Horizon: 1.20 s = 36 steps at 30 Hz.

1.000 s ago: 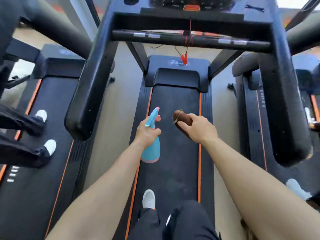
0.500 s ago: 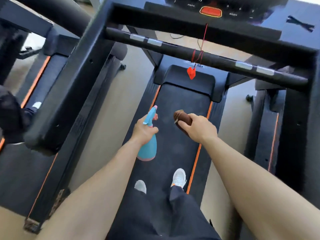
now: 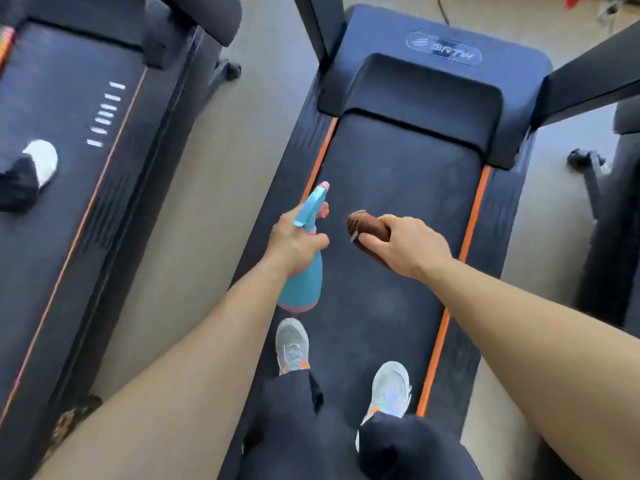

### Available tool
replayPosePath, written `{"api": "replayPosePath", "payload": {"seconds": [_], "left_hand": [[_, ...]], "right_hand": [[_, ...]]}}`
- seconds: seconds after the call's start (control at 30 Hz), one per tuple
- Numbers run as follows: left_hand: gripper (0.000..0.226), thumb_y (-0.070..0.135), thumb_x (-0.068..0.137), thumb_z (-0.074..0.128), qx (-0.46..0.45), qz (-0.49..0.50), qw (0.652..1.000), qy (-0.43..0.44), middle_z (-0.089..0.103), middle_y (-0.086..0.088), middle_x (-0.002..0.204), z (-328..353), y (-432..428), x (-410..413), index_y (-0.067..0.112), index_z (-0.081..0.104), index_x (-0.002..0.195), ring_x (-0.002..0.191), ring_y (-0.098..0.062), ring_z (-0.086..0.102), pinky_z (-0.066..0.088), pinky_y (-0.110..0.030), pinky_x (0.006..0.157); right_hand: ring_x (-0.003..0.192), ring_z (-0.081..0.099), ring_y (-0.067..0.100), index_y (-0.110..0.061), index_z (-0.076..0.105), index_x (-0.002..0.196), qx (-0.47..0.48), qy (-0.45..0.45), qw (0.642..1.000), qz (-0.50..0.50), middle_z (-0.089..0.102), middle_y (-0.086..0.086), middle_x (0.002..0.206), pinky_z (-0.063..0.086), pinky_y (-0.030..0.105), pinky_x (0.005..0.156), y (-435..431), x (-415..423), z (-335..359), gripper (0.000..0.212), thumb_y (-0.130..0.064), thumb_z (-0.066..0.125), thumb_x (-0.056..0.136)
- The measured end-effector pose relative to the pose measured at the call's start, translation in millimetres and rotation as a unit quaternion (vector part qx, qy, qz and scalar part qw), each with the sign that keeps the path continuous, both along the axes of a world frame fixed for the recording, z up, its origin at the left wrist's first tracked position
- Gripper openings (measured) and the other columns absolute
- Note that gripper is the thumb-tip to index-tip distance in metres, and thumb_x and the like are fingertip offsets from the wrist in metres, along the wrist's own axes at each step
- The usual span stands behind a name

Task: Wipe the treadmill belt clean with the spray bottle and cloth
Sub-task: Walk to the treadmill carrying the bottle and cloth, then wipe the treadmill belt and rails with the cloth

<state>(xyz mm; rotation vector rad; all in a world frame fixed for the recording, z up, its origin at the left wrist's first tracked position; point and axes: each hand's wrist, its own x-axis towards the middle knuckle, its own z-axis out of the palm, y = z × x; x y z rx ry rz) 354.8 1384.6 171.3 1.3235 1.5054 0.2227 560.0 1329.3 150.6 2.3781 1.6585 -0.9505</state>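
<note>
Two shoes on treadmill belt, left hand gripping spray bottle, right hand clutching cloth

Belt ahead of the left hand and right hand is wide open up to the motor hood. Shoes sit behind them; uprights probably flank farther ahead.

a blue spray bottle with pink nozzle and base points forward above the dark treadmill belt. beside it to the right, apart, is a rolled brown cloth.
</note>
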Motion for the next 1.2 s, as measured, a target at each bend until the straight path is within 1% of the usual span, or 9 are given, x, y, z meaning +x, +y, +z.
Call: {"api": "replayPosePath", "payload": {"seconds": [0.13,0.27,0.33,0.4,0.47,0.63,0.8,1.0,1.2], "left_hand": [[0.056,0.019,0.075,0.063,-0.005,-0.034,0.999,0.009,0.070,-0.003,0.119,-108.1,36.0,7.7,0.044,0.065,0.125,0.095,-0.021,0.060,0.044,-0.033,0.088],[0.045,0.012,0.089,0.066,-0.016,-0.060,0.998,0.026,0.060,0.001,0.104,-194.3,69.7,21.1,0.036,0.065,0.126,0.095,-0.023,0.056,0.039,-0.032,0.086],[0.040,0.012,0.089,0.067,-0.016,-0.084,0.996,0.025,0.063,0.000,0.108,-225.2,91.9,30.5,0.034,0.066,0.122,0.097,-0.025,0.058,0.040,-0.031,0.084],[0.036,0.011,0.088,0.068,-0.006,-0.100,0.995,0.019,0.063,0.001,0.102,-250.7,117.7,38.7,0.032,0.067,0.118,0.088,-0.021,0.057,0.041,-0.030,0.078],[0.037,0.010,0.086,0.068,0.005,-0.110,0.994,0.009,0.061,0.002,0.098,-272.0,141.4,46.5,0.032,0.069,0.117,0.078,-0.017,0.050,0.042,-0.030,0.075],[0.049,0.011,0.086,0.066,0.035,-0.102,0.994,-0.014,0.068,0.011,0.120,-322.7,192.8,76.3,0.039,0.064,0.125,0.083,-0.010,0.052,0.043,-0.025,0.080],[0.044,0.014,0.085,0.063,0.042,-0.075,0.996,-0.014,0.069,-0.002,0.122,-365.3,242.2,119.8,0.048,0.059,0.113,0.087,-0.013,0.056,0.047,-0.027,0.079],[0.063,0.031,0.065,0.058,0.044,-0.064,0.997,0.006,0.069,0.008,0.109,-392.1,291.3,156.9,0.036,0.061,0.128,0.090,-0.022,0.069,0.058,-0.047,0.097],[0.061,0.030,0.063,0.057,0.030,-0.069,0.997,0.020,0.068,0.014,0.113,-409.0,314.4,168.8,0.037,0.064,0.122,0.088,-0.012,0.062,0.052,-0.033,0.089]], "right_hand": [[0.094,0.060,0.022,-0.038,0.057,0.115,0.012,-0.005,1.000,-0.020,0.063,-0.005,0.104,0.045,0.037,0.074,22.4,1.6,-111.1,0.048,-0.074,0.040,0.088],[0.100,0.060,0.023,-0.039,0.056,0.119,0.009,-0.013,0.999,-0.036,0.061,-0.004,0.107,0.045,0.038,0.078,43.4,12.4,-198.7,0.049,-0.074,0.039,0.089],[0.104,0.060,0.025,-0.040,0.056,0.121,0.015,-0.021,0.999,-0.043,0.062,-0.002,0.110,0.047,0.039,0.081,56.1,23.0,-230.9,0.050,-0.074,0.040,0.089],[0.108,0.059,0.027,-0.040,0.056,0.122,0.023,-0.035,0.997,-0.059,0.061,0.000,0.112,0.047,0.040,0.084,72.8,35.4,-256.5,0.050,-0.074,0.040,0.089],[0.108,0.059,0.026,-0.040,0.057,0.120,0.028,-0.042,0.995,-0.084,0.060,0.000,0.110,0.046,0.040,0.084,89.6,47.9,-277.8,0.049,-0.075,0.041,0.089],[0.093,0.055,0.022,-0.041,0.057,0.116,0.060,-0.033,0.991,-0.111,0.056,-0.004,0.101,0.043,0.037,0.077,142.7,78.3,-334.9,0.045,-0.074,0.041,0.089],[0.105,0.061,0.029,-0.044,0.050,0.128,0.108,-0.083,0.989,-0.053,0.057,-0.001,0.111,0.046,0.044,0.091,204.7,127.8,-386.4,0.054,-0.078,0.035,0.088],[0.102,0.057,0.034,-0.038,0.047,0.134,0.209,-0.152,0.964,-0.067,0.054,0.007,0.111,0.042,0.046,0.084,264.5,179.1,-443.1,0.056,-0.071,0.039,0.090],[0.099,0.047,0.034,-0.034,0.049,0.140,0.265,-0.216,0.940,0.003,0.050,0.011,0.116,0.036,0.047,0.084,259.2,179.2,-502.2,0.063,-0.069,0.040,0.088]]}}
